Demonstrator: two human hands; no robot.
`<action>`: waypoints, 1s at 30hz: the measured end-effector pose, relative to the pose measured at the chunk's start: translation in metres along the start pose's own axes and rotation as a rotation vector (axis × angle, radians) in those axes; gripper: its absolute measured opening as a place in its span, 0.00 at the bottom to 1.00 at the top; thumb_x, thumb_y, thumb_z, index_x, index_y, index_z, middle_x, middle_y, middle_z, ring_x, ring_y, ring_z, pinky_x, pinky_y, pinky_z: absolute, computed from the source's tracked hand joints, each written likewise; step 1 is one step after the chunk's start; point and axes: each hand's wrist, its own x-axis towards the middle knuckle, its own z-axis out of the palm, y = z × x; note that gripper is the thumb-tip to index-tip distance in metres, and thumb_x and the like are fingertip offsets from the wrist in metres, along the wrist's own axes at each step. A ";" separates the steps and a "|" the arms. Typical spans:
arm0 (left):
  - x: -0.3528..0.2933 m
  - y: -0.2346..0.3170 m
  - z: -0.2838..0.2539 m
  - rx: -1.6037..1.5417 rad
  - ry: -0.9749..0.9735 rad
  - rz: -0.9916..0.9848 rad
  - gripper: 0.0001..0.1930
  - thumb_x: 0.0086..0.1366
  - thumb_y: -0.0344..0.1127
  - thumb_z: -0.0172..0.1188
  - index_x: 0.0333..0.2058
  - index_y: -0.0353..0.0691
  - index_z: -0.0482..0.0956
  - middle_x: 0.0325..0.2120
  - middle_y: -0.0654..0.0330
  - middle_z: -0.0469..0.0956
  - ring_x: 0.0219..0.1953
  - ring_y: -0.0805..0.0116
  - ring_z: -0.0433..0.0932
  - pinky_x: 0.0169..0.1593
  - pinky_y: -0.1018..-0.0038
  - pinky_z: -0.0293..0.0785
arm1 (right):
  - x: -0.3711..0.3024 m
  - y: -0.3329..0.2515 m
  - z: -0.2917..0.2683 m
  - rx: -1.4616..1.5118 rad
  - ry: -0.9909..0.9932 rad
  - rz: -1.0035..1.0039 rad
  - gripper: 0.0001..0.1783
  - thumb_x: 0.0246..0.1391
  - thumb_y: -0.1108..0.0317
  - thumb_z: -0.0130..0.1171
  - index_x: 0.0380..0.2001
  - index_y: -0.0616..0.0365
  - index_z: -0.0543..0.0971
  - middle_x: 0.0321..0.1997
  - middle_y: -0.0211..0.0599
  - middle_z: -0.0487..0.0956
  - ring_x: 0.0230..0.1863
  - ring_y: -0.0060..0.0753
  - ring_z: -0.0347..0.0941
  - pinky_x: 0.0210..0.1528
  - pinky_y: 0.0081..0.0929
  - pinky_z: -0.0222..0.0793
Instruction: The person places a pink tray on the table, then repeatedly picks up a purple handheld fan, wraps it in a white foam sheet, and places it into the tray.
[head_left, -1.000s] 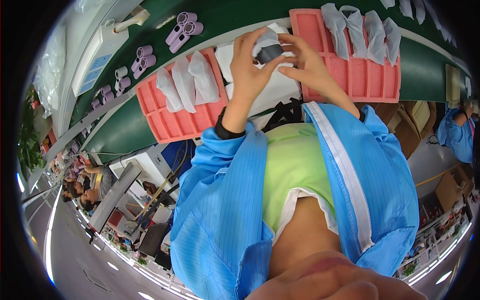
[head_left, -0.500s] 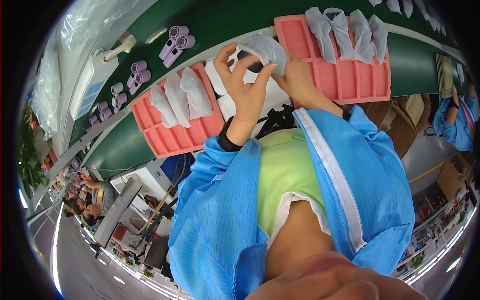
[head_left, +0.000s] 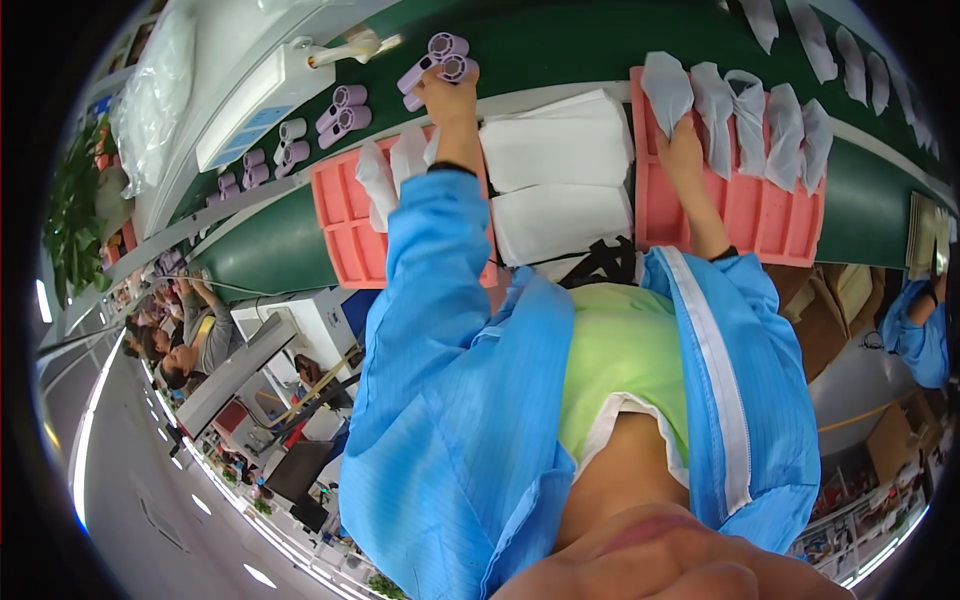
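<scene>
Left of the white sheets (head_left: 560, 142), the left hand (head_left: 448, 97) clasped a purple device (head_left: 458, 68), seemingly needing lifting; rightward, the right hand (head_left: 683, 155) pinched a pouch (head_left: 667, 88).

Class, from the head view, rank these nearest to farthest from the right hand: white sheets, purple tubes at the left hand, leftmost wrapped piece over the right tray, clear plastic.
1. Wrapped piece: touching the right hand.
2. White sheets: left, between the trays.
3. Purple tubes: farther left, at the left hand.
4. Clear plastic: far left.
</scene>
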 end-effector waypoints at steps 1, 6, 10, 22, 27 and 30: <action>0.011 -0.014 0.015 0.000 0.007 0.003 0.28 0.42 0.43 0.74 0.39 0.33 0.73 0.34 0.54 0.77 0.35 0.55 0.76 0.42 0.66 0.73 | 0.004 0.008 0.009 -0.084 0.035 -0.012 0.28 0.48 0.68 0.59 0.51 0.71 0.65 0.42 0.58 0.75 0.37 0.53 0.74 0.41 0.37 0.71; 0.045 -0.061 0.040 0.042 -0.200 0.153 0.35 0.36 0.47 0.76 0.42 0.34 0.74 0.35 0.52 0.79 0.35 0.55 0.79 0.39 0.68 0.75 | -0.008 -0.030 0.003 -0.220 0.234 -0.179 0.35 0.44 0.68 0.62 0.55 0.70 0.63 0.53 0.62 0.66 0.53 0.60 0.64 0.54 0.42 0.64; 0.010 -0.027 0.033 -0.144 -0.385 0.198 0.30 0.39 0.40 0.76 0.42 0.35 0.74 0.35 0.54 0.78 0.34 0.60 0.79 0.38 0.71 0.75 | -0.019 -0.069 -0.004 0.070 0.141 -0.339 0.39 0.40 0.68 0.66 0.56 0.68 0.63 0.58 0.59 0.63 0.61 0.59 0.57 0.61 0.42 0.56; -0.177 0.072 -0.048 -0.524 -0.507 0.055 0.25 0.45 0.36 0.72 0.43 0.41 0.73 0.36 0.58 0.72 0.35 0.65 0.74 0.33 0.72 0.72 | -0.027 -0.070 -0.064 0.298 0.079 -0.232 0.30 0.35 0.67 0.69 0.45 0.62 0.70 0.43 0.47 0.76 0.43 0.41 0.75 0.46 0.32 0.70; -0.190 0.058 -0.009 -0.064 -0.464 0.363 0.15 0.49 0.35 0.69 0.35 0.44 0.76 0.33 0.59 0.71 0.33 0.57 0.74 0.31 0.66 0.71 | -0.045 -0.046 -0.080 0.362 0.203 -0.022 0.31 0.36 0.63 0.70 0.44 0.61 0.70 0.39 0.42 0.77 0.41 0.33 0.75 0.43 0.27 0.70; -0.195 0.053 -0.002 -0.077 -0.413 0.397 0.11 0.49 0.35 0.68 0.32 0.44 0.78 0.30 0.59 0.72 0.31 0.55 0.74 0.32 0.65 0.71 | -0.053 -0.035 -0.083 0.363 0.232 0.005 0.31 0.35 0.63 0.71 0.43 0.61 0.70 0.38 0.41 0.77 0.40 0.31 0.75 0.43 0.26 0.69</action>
